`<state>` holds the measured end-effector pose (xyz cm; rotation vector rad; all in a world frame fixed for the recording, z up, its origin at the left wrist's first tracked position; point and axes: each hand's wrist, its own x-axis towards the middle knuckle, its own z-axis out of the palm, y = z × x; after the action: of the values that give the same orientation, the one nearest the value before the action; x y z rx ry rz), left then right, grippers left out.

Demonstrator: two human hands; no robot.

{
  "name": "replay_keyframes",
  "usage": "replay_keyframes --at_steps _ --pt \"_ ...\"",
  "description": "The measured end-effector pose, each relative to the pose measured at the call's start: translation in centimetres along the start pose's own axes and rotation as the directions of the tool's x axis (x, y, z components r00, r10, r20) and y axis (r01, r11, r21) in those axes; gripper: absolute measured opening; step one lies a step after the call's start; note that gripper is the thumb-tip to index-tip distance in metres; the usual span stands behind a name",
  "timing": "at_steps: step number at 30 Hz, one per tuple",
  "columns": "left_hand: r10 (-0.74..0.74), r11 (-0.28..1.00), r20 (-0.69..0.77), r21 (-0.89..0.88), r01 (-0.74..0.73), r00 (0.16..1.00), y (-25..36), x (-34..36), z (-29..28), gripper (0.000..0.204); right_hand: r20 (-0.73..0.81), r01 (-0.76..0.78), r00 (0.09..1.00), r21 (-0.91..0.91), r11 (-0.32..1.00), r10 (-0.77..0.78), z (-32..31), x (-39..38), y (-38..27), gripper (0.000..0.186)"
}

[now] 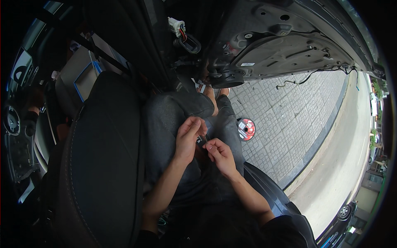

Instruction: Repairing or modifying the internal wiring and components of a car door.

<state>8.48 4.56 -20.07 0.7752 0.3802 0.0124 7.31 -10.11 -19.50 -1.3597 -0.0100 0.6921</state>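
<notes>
My left hand (190,138) is raised over my lap, its thumb and fingers closed in a pinch. Just to its right and a little nearer, my right hand (220,155) pinches with thumb and forefinger. A thin strand (206,139) runs between the fingertips of both hands; its kind is too fine to make out. Below the hands, a small dark item with a pale mark (199,140) shows partly between my legs in grey jeans (165,120).
A car door (285,49) stands ajar ahead, its inner panel bare, with loose wiring (295,82) hanging. A white connector (176,27) with wires sits at the pillar. A dark seat (105,165) is at my left. A round spool (247,129) lies on the paving (281,120).
</notes>
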Motion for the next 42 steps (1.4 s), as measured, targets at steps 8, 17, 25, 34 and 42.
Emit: replay_keyframes --at_steps 8,17,25,34,42 --pt "0.005 1.0 -0.003 -0.005 -0.005 1.0 -0.1 0.0 0.0 0.012 -0.003 -0.016 1.0 0.008 1.0 0.016 0.1 0.0 -0.2 0.02" --pt "0.011 1.0 -0.247 0.024 -0.005 0.969 0.9 6.1 2.9 0.023 -0.16 0.058 0.986 0.045 0.997 -0.05 -0.6 0.4 -0.6 0.02" --pt "-0.276 0.96 -0.247 -0.019 0.28 0.929 -3.5 21.5 2.4 0.031 -0.348 0.169 0.926 0.033 0.985 -0.147 -3.8 -0.9 -2.0 0.02" --pt "-0.135 0.989 -0.113 0.046 0.141 0.984 -3.2 19.2 2.2 0.026 -0.369 0.162 0.919 0.04 0.986 -0.136 -6.6 -0.6 -2.0 0.021" --pt "-0.244 0.969 0.064 0.058 0.24 0.968 -3.6 18.3 1.2 0.036 -0.315 0.067 0.947 0.003 0.998 -0.062 -6.2 1.7 -1.1 0.021"
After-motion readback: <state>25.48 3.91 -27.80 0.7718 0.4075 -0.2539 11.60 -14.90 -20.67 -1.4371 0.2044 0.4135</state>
